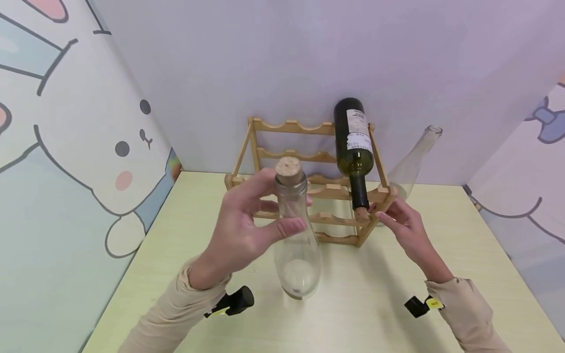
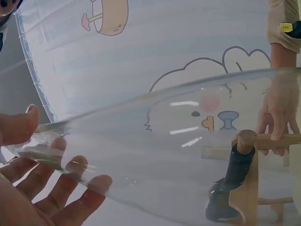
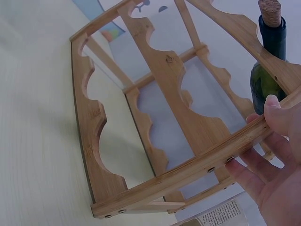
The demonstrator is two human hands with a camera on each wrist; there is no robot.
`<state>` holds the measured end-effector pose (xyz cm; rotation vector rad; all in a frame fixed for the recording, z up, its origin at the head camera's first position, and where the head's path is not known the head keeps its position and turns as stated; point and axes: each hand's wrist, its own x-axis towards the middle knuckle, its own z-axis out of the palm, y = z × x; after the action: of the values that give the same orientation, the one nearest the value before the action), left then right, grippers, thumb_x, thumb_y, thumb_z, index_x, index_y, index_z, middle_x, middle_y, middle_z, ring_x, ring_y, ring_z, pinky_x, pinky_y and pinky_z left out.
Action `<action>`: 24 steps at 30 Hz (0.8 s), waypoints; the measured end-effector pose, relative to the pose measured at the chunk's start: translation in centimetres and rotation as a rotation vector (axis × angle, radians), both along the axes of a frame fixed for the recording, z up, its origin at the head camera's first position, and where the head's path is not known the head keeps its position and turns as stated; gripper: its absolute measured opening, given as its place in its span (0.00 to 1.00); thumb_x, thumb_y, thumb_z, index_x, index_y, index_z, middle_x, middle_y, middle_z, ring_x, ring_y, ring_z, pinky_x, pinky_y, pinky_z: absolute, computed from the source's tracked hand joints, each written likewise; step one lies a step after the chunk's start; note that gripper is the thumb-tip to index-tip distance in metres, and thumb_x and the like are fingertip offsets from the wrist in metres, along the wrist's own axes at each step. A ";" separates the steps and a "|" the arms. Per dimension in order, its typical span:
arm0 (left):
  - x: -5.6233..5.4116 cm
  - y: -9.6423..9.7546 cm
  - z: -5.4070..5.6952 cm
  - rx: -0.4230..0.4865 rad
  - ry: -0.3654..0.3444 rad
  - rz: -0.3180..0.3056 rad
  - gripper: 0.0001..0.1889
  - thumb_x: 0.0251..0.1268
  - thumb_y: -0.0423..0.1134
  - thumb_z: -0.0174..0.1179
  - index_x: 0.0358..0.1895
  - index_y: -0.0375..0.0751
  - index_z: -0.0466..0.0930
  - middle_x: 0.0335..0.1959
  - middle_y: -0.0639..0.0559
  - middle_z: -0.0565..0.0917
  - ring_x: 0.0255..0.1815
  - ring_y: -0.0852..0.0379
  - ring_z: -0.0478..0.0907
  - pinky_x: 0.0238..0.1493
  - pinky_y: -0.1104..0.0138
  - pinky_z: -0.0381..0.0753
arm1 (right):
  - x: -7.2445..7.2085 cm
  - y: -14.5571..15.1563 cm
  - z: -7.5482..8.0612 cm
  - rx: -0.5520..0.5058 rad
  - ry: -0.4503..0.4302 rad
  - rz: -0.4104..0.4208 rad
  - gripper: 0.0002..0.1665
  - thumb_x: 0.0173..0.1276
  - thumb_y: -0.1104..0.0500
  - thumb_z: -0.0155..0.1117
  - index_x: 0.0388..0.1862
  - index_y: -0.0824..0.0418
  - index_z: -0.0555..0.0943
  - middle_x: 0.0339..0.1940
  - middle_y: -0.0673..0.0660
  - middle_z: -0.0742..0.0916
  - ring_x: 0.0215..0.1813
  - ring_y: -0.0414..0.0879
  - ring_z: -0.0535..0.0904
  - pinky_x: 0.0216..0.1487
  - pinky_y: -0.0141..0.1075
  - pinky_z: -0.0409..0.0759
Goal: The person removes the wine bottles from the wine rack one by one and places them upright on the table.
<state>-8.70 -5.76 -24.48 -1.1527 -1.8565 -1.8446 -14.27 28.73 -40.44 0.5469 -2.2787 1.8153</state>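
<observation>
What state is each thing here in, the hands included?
Left hand: gripping a bottle's neck.
Held clear bottle: corked, looks empty.
Right hand: holding the rack's side.
Wooden rack: upright, a dark bottle on its top row.
Dark bottle: corked, lying with its neck toward the person.
Other clear bottle: uncorked, beyond the right hand.

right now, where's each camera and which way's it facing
Head: on the head, facing down and forward at the rack; left grip, right grip show.
Left wrist: on that wrist, facing right through the held bottle; both grips show.
Right wrist: likewise, facing left at the rack; right grip shows.
Head and right wrist share the dark bottle.
</observation>
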 end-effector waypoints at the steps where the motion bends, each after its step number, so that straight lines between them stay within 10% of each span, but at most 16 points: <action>1: 0.1 0.1 -0.1 -0.003 -0.002 0.002 0.23 0.46 0.22 0.69 0.49 0.31 0.75 0.38 0.44 0.83 0.40 0.51 0.82 0.30 0.58 0.84 | 0.0 0.0 0.0 -0.002 0.001 -0.001 0.18 0.70 0.70 0.54 0.58 0.68 0.72 0.46 0.68 0.80 0.48 0.45 0.79 0.47 0.30 0.80; 24: 0.6 2.0 -5.0 -0.070 -0.020 0.018 0.22 0.46 0.26 0.71 0.47 0.38 0.77 0.36 0.48 0.83 0.37 0.56 0.79 0.35 0.65 0.84 | -0.2 -0.1 -0.2 -0.024 0.012 0.015 0.19 0.70 0.71 0.53 0.60 0.68 0.71 0.45 0.72 0.78 0.47 0.46 0.80 0.46 0.31 0.81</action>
<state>-8.14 -3.75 -29.48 -1.1401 -1.9498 -1.8012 -14.47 28.66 -40.65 0.5708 -2.2481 1.8384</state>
